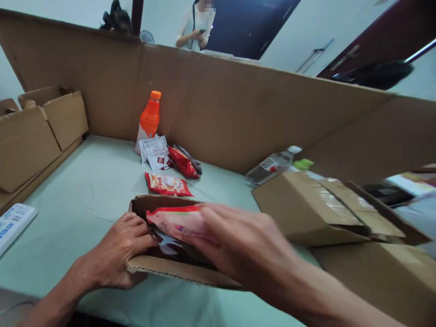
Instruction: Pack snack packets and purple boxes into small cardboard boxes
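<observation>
A small open cardboard box (160,267) lies on the pale green table in front of me. My left hand (117,252) grips the box's left flap, fingers curled over its edge. My right hand (235,238), blurred by motion, lies over a red and white snack packet (173,220) at the box's opening, with other packets under it. Whether the fingers are closed on the packet is unclear. Beyond the box lies another red snack packet (167,184).
At the back stand an orange drink bottle (149,119), white sachets (156,155) and a red packet (184,164). Cardboard boxes (34,131) sit left, flattened boxes (327,213) right, a clear bottle (272,165) lying down. Cardboard walls surround the table. A person stands behind.
</observation>
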Action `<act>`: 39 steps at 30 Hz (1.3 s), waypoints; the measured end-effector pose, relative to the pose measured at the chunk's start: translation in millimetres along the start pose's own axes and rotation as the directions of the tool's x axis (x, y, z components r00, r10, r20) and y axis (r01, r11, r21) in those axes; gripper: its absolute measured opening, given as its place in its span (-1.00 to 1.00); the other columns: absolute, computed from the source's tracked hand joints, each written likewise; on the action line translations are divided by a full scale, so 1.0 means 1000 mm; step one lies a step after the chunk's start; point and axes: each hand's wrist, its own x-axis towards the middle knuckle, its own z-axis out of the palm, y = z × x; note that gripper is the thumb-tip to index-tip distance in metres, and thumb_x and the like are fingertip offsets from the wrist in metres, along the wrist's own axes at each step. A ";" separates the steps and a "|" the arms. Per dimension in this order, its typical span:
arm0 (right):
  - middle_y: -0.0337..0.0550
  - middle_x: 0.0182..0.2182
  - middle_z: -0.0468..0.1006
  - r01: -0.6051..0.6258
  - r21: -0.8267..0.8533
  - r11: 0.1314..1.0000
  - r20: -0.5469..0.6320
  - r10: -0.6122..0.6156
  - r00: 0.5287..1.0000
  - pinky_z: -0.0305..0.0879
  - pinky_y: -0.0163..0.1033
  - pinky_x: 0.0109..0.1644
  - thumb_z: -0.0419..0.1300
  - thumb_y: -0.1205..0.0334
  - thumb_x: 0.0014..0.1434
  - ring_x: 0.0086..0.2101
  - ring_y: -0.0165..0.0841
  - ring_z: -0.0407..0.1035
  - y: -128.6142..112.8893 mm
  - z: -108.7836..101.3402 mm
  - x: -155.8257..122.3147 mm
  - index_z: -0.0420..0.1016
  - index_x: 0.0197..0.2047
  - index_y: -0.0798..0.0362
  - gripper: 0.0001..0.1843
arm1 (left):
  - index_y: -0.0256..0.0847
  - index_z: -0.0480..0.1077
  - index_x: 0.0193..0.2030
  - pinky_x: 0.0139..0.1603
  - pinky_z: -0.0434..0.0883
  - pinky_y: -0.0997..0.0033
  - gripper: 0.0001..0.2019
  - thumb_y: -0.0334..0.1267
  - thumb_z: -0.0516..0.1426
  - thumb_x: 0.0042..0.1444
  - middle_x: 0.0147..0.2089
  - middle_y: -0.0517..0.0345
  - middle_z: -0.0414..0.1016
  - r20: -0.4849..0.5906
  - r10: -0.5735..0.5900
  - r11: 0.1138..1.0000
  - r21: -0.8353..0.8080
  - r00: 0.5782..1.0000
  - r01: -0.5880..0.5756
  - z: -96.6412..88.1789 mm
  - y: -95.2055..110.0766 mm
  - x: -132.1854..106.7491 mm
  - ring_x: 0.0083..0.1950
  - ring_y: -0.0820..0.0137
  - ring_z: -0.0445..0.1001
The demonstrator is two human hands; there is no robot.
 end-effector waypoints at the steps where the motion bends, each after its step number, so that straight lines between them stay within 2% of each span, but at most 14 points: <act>1: -0.03 -0.39 0.60 -0.002 -0.106 0.994 0.088 0.012 0.996 0.26 -0.18 -0.37 0.14 0.25 0.33 -0.39 -0.22 0.48 -0.003 0.012 0.006 0.49 -0.27 -0.01 -0.86 | -0.18 0.46 -0.09 -0.01 0.31 0.08 -0.70 -0.29 0.10 0.00 -0.16 0.03 0.55 0.009 -0.005 1.000 0.004 1.000 0.005 0.000 0.000 -0.001 -0.12 0.18 0.45; 4: 0.03 -0.29 0.64 0.039 -0.311 0.950 0.287 0.054 0.956 0.26 -0.21 -0.36 0.11 0.41 0.30 -0.35 -0.21 0.51 -0.002 0.045 0.029 0.52 -0.15 0.10 -0.84 | -0.18 0.49 -0.04 0.09 0.33 0.00 -0.64 -0.31 0.15 -0.04 -0.06 -0.02 0.50 0.006 -0.043 0.999 -0.004 0.999 0.043 0.001 0.000 -0.004 -0.02 0.14 0.44; 8: 0.06 -0.13 0.65 0.182 -0.137 0.974 0.466 -0.099 0.879 0.40 -0.16 -0.18 0.07 0.40 0.36 -0.21 -0.19 0.54 0.008 0.053 0.039 0.57 -0.06 0.14 -0.76 | -0.17 0.46 0.07 0.16 0.38 -0.06 -0.55 -0.35 0.18 -0.04 0.13 -0.12 0.36 -0.077 -0.045 0.999 -0.007 0.996 0.044 0.004 -0.001 -0.011 0.16 0.05 0.39; 11: 0.04 -0.07 0.64 0.240 0.014 0.971 0.275 -0.235 0.932 0.43 -0.10 -0.01 0.04 0.34 0.41 -0.11 -0.19 0.53 0.018 0.022 0.017 0.58 -0.05 0.10 -0.73 | -0.16 0.36 0.18 0.32 0.30 -0.11 -0.44 -0.43 0.16 -0.04 0.32 -0.16 0.22 -0.176 -0.002 1.000 0.009 0.984 0.004 0.008 -0.001 -0.022 0.37 0.00 0.23; 14: 0.00 -0.08 0.67 0.105 0.031 0.994 -0.035 -0.104 0.994 0.46 -0.15 0.00 -0.01 0.28 0.46 -0.10 -0.25 0.54 0.030 -0.010 -0.019 0.56 0.03 0.06 -0.69 | -0.13 0.29 0.25 0.42 0.20 -0.11 -0.46 -0.44 0.13 0.10 0.42 -0.10 0.13 -0.307 -0.009 1.000 0.009 0.952 0.013 0.011 -0.002 -0.032 0.49 0.03 0.06; 16: -0.02 -0.10 0.68 -0.016 0.057 0.998 -0.080 0.020 0.997 0.48 -0.17 -0.04 0.02 0.24 0.45 -0.12 -0.27 0.57 0.040 -0.016 -0.038 0.57 0.03 0.03 -0.70 | -0.11 0.31 0.24 0.40 0.24 -0.02 -0.56 -0.37 0.14 0.22 0.39 -0.07 0.19 -0.374 -0.033 0.999 -0.021 0.927 0.027 0.013 -0.003 -0.035 0.46 0.08 0.13; 21: -0.05 -0.06 0.69 -0.104 0.339 0.935 0.219 0.029 0.975 0.48 -0.10 0.08 0.03 0.12 0.44 -0.03 -0.24 0.56 0.069 0.008 -0.047 0.64 0.02 0.00 -0.64 | -0.08 0.41 0.04 0.30 0.34 0.28 -0.80 -0.40 0.13 0.32 0.13 0.08 0.42 -0.491 -0.037 0.999 -0.016 0.871 0.033 0.017 0.001 -0.025 0.29 0.28 0.35; 23: -0.07 -0.05 0.69 -0.142 0.414 0.899 0.250 0.038 0.968 0.49 -0.10 0.08 0.01 0.03 0.45 -0.04 -0.24 0.56 0.076 0.012 -0.043 0.63 0.07 -0.02 -0.59 | -0.08 0.42 -0.05 0.26 0.36 0.34 -0.84 -0.42 0.13 0.33 0.07 0.12 0.43 -0.525 -0.080 0.994 0.016 0.847 0.104 0.018 0.004 -0.019 0.23 0.34 0.40; 26: -0.04 0.06 0.65 -0.164 0.414 0.895 0.019 0.172 0.985 0.48 -0.06 0.12 0.01 -0.01 0.45 0.07 -0.19 0.52 0.080 0.012 -0.039 0.59 0.13 -0.06 -0.58 | -0.07 0.42 -0.04 0.19 0.43 0.34 -0.88 -0.34 0.15 0.34 0.08 0.13 0.43 -0.577 -0.176 0.968 0.047 0.798 0.248 0.023 0.009 -0.013 0.14 0.35 0.46; 29: 0.07 0.28 0.46 -0.114 0.320 0.941 -0.323 0.222 0.920 0.43 0.04 0.18 0.10 -0.07 0.41 0.26 -0.09 0.35 0.077 0.017 -0.039 0.37 0.35 -0.04 -0.46 | -0.09 0.31 0.21 0.20 0.48 0.13 -0.67 -0.23 0.15 0.33 0.17 0.00 0.40 -0.644 -0.259 0.928 0.041 0.719 0.371 0.028 0.011 -0.009 0.18 0.21 0.46; 32: 0.11 0.29 0.44 0.030 0.195 0.980 -0.260 0.022 0.965 0.41 0.08 0.19 0.10 -0.12 0.40 0.23 -0.09 0.37 0.069 0.032 -0.043 0.26 0.42 -0.02 -0.36 | -0.06 0.10 0.42 0.26 0.45 -0.19 -0.42 -0.17 0.15 0.31 0.40 -0.17 0.19 -0.680 -0.304 0.895 0.037 0.668 0.445 0.032 0.010 -0.008 0.37 -0.02 0.32; 35: 0.09 0.27 0.48 0.153 0.074 0.986 -0.101 -0.145 0.984 0.34 0.12 0.24 0.04 -0.07 0.45 0.25 -0.09 0.36 0.062 0.050 -0.054 0.22 0.43 0.03 -0.39 | 0.07 0.23 0.34 0.28 0.43 -0.27 -0.55 -0.22 0.10 0.34 0.49 -0.07 0.08 -0.592 -0.328 0.897 0.049 0.736 0.439 0.034 0.007 -0.009 0.44 -0.05 0.23; 37: 0.12 0.32 0.41 0.169 -0.005 0.986 -0.116 -0.169 0.979 0.28 0.14 0.29 -0.03 -0.01 0.48 0.32 -0.10 0.26 0.061 0.059 -0.064 0.06 0.51 0.07 -0.36 | 0.09 0.38 0.21 0.27 0.45 -0.23 -0.68 -0.25 0.05 0.38 0.50 0.02 0.08 -0.504 -0.368 0.900 0.017 0.781 0.435 0.035 0.004 -0.011 0.44 -0.01 0.25; 39: 0.13 0.39 0.30 0.191 -0.047 0.980 -0.120 -0.195 0.973 0.22 0.16 0.33 -0.06 -0.07 0.48 0.37 -0.08 0.17 0.065 0.065 -0.072 -0.01 0.54 0.03 -0.31 | 0.05 0.45 0.15 0.27 0.45 -0.23 -0.71 -0.25 0.02 0.39 0.50 0.04 0.07 -0.453 -0.423 0.888 -0.032 0.785 0.459 0.037 0.001 -0.012 0.44 -0.01 0.25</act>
